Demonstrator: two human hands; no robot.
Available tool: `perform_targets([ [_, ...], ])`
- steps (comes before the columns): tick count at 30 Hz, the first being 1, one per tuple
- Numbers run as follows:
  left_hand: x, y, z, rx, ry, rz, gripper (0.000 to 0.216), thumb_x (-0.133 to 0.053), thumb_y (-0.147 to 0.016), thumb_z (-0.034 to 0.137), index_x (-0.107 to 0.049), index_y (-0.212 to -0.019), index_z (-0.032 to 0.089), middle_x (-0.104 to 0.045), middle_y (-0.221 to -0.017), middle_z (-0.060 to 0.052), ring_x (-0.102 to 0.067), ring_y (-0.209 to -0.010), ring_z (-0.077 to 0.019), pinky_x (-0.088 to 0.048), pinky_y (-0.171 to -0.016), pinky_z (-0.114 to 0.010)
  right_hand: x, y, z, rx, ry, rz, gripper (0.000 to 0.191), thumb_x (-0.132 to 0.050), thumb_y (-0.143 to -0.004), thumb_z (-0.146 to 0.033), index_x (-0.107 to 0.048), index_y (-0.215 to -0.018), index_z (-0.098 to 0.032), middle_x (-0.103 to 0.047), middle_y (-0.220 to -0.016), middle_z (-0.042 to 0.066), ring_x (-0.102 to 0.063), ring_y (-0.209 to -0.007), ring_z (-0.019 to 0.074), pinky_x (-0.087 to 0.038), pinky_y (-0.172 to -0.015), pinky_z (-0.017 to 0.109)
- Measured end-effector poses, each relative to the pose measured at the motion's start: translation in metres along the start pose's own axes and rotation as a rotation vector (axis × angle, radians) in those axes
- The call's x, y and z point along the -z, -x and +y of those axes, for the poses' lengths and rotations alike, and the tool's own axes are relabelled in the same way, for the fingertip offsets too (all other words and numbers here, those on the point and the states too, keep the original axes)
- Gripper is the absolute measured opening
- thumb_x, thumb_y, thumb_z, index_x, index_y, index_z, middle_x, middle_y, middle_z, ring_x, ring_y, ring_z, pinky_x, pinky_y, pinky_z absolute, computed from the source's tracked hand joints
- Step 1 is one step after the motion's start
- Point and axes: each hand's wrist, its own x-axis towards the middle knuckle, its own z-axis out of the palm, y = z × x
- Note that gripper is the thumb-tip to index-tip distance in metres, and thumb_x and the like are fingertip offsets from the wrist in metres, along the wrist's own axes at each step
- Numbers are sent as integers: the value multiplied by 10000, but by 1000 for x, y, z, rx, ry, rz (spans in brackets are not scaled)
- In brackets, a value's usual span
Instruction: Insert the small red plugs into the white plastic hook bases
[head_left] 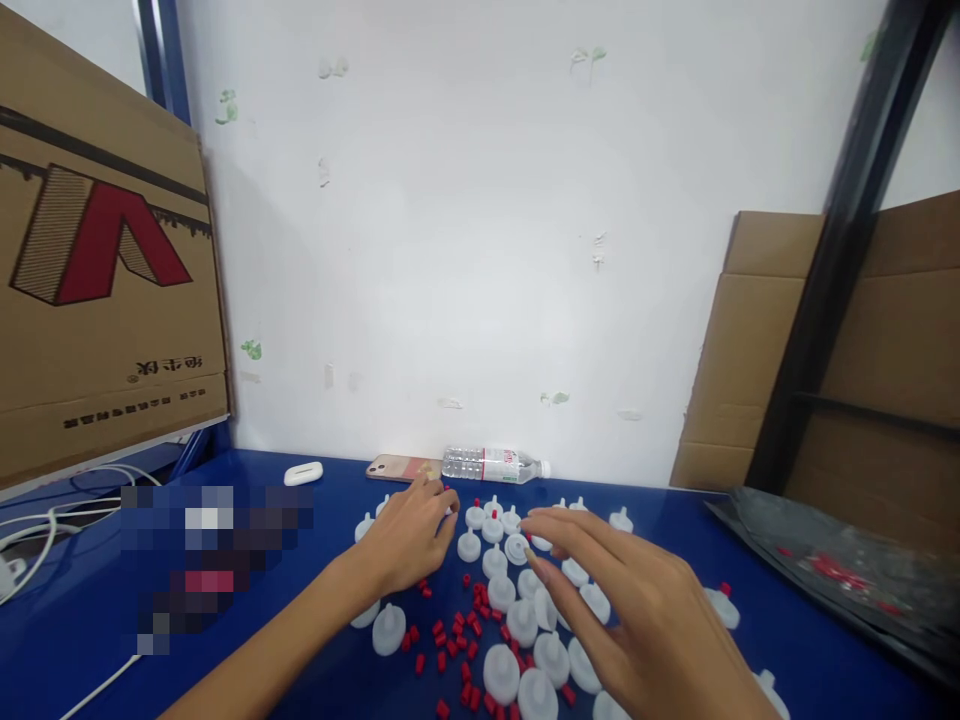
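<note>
My left hand (412, 532) is at the far left side of a scatter of white round plastic pieces with narrow stems (388, 630). Its fingers curl together, and a bit of white and red shows by the fingertips; what they hold is mostly hidden. Over the right part of the scatter reaches my right hand (637, 590), thumb and fingers apart. Just beyond its fingertips lies a white piece turned to show its ringed face (517, 548). Small red caps (461, 642) lie loose between the hands. Some white pieces carry a red cap on the stem (494, 525).
Along the wall lie a clear plastic bottle (487, 464), a phone (397, 467) and a white case (304, 474). A dark plastic bag (810, 540) holding red pieces is at right. Cardboard boxes (112, 350) stand at both sides. White cables (52, 530) run along the left.
</note>
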Motion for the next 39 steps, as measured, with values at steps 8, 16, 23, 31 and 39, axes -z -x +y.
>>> perform_targets([
  [8, -18, -7, -25, -5, -24, -32, 447, -330, -1038, 206, -541, -1418, 103, -557, -1490, -156, -397, -1461, -340, -314, -1188, -552, 3, -2, 0, 31, -49, 25, 209, -508, -1014, -227, -645, -1168, -258, -753, -1137, 15, -748, -949, 187, -613, -781, 295],
  [16, -25, -8, -25, -5, 27, -25, 376, -378, -1011, 153, -618, -1297, 109, -681, -1283, -188, -561, -1287, -343, -385, -1096, -546, 5, -2, -1, 32, -104, -20, 184, -505, -1011, -199, -627, -1134, -260, -752, -1084, 4, -738, -921, 170, -590, -769, 276],
  [23, -16, -8, -17, 12, 173, 47, 93, -650, -904, 164, -677, -993, 176, -724, -1059, -108, -624, -1103, -314, -408, -1019, -494, 5, -1, -2, 25, -100, -16, 185, -506, -1010, -198, -629, -1132, -265, -755, -1077, -5, -739, -933, 159, -581, -788, 262],
  [31, 8, -11, 4, 91, 524, 195, 39, -671, -909, 229, -684, -898, 195, -735, -957, -62, -663, -975, -269, -473, -923, -438, -1, 1, 4, -26, 51, -59, 242, -495, -1018, -265, -594, -1238, -289, -745, -1147, 16, -734, -985, 244, -607, -827, 432],
  [39, 19, 8, 63, 59, 1189, 71, 212, -728, -902, 382, -646, -863, 191, -748, -880, -36, -728, -847, -196, -552, -782, -297, -17, 12, 18, -51, 101, -201, 536, -751, -875, -312, -536, -1362, -253, -743, -1153, 68, -718, -1036, 326, -517, -980, 650],
])
